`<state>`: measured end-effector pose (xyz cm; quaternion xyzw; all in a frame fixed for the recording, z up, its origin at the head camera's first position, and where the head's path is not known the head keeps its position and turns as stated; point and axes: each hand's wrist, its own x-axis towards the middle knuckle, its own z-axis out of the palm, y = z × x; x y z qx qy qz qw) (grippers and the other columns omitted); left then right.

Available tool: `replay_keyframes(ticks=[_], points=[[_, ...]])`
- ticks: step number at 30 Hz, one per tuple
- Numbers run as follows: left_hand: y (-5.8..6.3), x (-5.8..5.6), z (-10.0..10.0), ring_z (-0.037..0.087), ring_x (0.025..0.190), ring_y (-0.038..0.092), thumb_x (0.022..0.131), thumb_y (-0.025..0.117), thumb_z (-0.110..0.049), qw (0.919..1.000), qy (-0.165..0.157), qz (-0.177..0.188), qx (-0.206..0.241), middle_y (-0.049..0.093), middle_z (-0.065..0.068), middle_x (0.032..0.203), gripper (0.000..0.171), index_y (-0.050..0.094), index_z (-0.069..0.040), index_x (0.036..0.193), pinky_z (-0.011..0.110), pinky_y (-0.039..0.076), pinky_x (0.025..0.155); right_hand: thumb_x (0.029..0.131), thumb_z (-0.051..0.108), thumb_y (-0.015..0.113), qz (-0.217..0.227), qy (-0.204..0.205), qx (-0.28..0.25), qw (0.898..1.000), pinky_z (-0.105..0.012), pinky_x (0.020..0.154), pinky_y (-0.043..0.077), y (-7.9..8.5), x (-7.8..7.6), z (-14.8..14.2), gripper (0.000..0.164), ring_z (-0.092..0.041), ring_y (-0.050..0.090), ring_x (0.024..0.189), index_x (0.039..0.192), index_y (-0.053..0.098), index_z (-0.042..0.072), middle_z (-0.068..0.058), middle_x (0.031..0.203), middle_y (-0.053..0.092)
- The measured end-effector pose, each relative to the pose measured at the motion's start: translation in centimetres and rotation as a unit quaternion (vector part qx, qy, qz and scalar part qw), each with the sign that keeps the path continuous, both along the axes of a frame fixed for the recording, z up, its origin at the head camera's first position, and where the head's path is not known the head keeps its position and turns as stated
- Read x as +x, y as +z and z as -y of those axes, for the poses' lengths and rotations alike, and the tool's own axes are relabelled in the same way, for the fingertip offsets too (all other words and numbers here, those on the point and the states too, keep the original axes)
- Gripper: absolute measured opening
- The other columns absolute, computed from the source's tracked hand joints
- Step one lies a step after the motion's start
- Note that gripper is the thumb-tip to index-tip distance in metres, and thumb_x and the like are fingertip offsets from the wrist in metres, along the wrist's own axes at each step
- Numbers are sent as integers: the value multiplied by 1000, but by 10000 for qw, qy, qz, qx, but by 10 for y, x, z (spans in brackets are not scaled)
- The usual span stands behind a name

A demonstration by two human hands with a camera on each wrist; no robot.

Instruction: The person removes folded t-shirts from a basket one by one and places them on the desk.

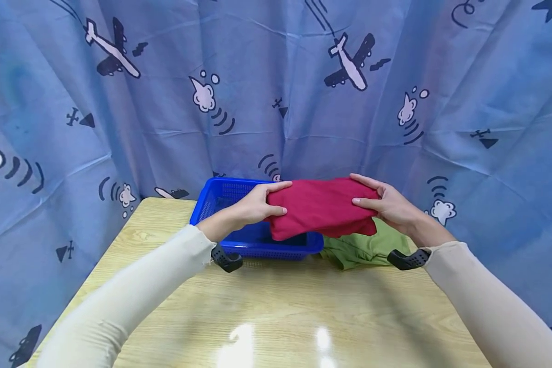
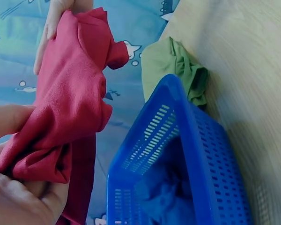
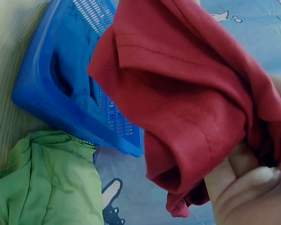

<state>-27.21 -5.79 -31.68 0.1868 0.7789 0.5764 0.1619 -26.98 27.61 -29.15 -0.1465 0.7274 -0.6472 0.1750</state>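
A folded red garment, with a stitched hem showing in the right wrist view, is held up in the air between both hands. My left hand pinches its left end, thumb on the near face and fingers behind. At the other end my right hand grips it the same way. Behind and below the garment stands a blue plastic basket with slotted walls. Dark blue cloth lies inside it. The garment hides part of the basket in the head view.
Right of the basket, a green cloth lies folded on the wooden table. A blue curtain with printed airplanes hangs behind the table and along its sides.
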Motion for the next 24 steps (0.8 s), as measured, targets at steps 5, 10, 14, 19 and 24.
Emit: replay_keyframes(ticks=[5,10,14,19,24], points=[[0,4,-10,18,92,64,94,66,0,9999,-134,-20,98,57,16,126,71,40,-21,156,24,56,72,100,3,59,17,-12,8,10000,-22,79,59,0,6,-10,73,-6,69,102,162,24,17,7,129,62],[1,7,-18,17,93,60,94,65,1,9995,-192,-160,189,57,15,122,71,40,-21,157,23,54,70,100,3,59,-21,-43,16,10000,-21,78,59,1,10,-20,72,-6,69,103,162,26,19,7,131,61],[0,9,-25,17,93,60,93,65,2,9993,-200,-192,245,58,14,121,71,40,-20,156,23,55,69,100,2,59,-39,1,-22,10000,-21,78,59,1,13,-29,72,-5,69,104,161,27,21,9,131,61],[-2,12,-39,16,91,61,93,66,2,9992,-240,-197,271,59,15,121,72,40,-21,156,23,55,69,101,0,56,-109,108,-86,9998,-21,77,59,0,16,-45,70,-5,69,103,161,29,22,8,131,63],[-4,14,-53,15,93,60,93,66,0,9989,-313,-274,236,58,15,125,72,40,-22,157,22,54,71,102,-2,53,-172,222,-106,9995,-22,77,60,0,20,-60,67,-7,71,103,160,31,23,9,130,64]])
